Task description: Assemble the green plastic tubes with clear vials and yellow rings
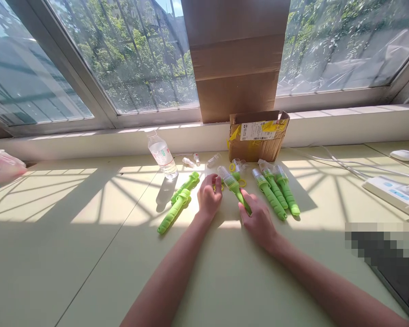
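My right hand (pixel 257 215) is closed round the lower part of a green handle with a clear cap (pixel 238 193), tilted with its cap toward the upper left. Just left of it, my left hand (pixel 210 195) has its fingers curled by a yellow ring (pixel 218 186); what they hold, if anything, is too small to tell. Three capped green handles (pixel 274 193) lie side by side to the right. Two green handles without caps (pixel 174 212) lie to the left. Beyond my hands are clear caps (pixel 214 160) and another yellow ring (pixel 241 183).
A water bottle (pixel 162 156) stands at the back left, near small white pieces (pixel 188 161). An open cardboard box (pixel 257 147) stands by the window. Rightward are a power strip (pixel 393 193), cables and a white mouse (pixel 405 156). A pink bag (pixel 3 165) lies far left.
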`<act>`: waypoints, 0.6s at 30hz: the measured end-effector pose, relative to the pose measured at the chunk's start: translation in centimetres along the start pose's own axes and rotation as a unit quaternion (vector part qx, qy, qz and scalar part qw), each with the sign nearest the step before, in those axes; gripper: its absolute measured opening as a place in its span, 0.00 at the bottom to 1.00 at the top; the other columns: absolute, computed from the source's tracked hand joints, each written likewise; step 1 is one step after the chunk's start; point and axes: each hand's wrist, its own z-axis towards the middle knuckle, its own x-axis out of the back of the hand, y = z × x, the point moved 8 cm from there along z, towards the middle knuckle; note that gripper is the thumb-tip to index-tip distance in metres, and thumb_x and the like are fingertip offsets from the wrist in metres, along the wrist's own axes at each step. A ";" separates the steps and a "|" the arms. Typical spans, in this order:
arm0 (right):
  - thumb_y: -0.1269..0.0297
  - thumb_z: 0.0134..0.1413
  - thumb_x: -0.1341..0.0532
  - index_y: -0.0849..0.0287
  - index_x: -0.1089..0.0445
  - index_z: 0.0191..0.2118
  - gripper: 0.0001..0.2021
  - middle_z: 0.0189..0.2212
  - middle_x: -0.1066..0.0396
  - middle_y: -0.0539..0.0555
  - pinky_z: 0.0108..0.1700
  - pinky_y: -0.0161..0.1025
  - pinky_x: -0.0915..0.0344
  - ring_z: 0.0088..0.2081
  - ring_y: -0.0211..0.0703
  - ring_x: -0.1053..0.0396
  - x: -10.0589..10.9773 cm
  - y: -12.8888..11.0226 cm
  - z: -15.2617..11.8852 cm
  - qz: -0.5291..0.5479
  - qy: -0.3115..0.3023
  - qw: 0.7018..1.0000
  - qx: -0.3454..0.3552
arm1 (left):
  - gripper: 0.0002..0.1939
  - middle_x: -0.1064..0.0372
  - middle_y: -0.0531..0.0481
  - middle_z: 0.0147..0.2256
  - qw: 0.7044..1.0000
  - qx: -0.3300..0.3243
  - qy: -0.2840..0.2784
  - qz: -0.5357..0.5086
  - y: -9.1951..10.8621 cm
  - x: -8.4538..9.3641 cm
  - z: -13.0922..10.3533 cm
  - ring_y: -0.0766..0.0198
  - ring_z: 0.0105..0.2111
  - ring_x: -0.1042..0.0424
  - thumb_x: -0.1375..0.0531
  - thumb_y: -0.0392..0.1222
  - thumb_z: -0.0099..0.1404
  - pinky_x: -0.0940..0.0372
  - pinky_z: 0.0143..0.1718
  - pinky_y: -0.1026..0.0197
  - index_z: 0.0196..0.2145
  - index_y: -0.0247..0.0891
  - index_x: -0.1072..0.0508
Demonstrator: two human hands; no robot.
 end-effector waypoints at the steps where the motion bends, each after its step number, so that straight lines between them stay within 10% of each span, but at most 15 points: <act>1: 0.66 0.56 0.52 0.62 0.39 0.57 0.22 0.41 0.31 0.61 0.43 0.42 0.36 0.43 0.48 0.33 0.2 0.0 0.0 -0.010 0.010 1.000 0.003 | 0.13 0.33 0.45 0.39 0.999 -0.022 0.003 0.040 0.3 0.0 0.0 0.54 0.42 0.36 0.47 0.51 0.64 0.42 0.46 0.55 0.41 0.43 0.31; 7: 0.68 0.52 0.50 0.65 0.40 0.57 0.25 0.44 0.33 0.61 0.46 0.43 0.36 0.46 0.47 0.34 1.1 0.8 0.6 -0.025 0.056 0.998 -0.018 | 0.16 0.36 0.39 0.48 0.954 -0.080 -0.017 0.288 0.4 -1.2 0.4 0.50 0.50 0.41 0.48 0.41 0.62 0.45 0.52 0.51 0.47 0.36 0.34; 18: 0.67 0.52 0.50 0.60 0.37 0.56 0.24 0.46 0.33 0.60 0.45 0.43 0.37 0.45 0.48 0.34 3.0 1.9 1.8 -0.038 0.091 0.994 -0.044 | 0.17 0.35 0.38 0.47 0.910 -0.043 -0.063 0.407 -0.5 -2.4 0.0 0.47 0.50 0.40 0.48 0.40 0.61 0.62 0.57 0.36 0.48 0.41 0.35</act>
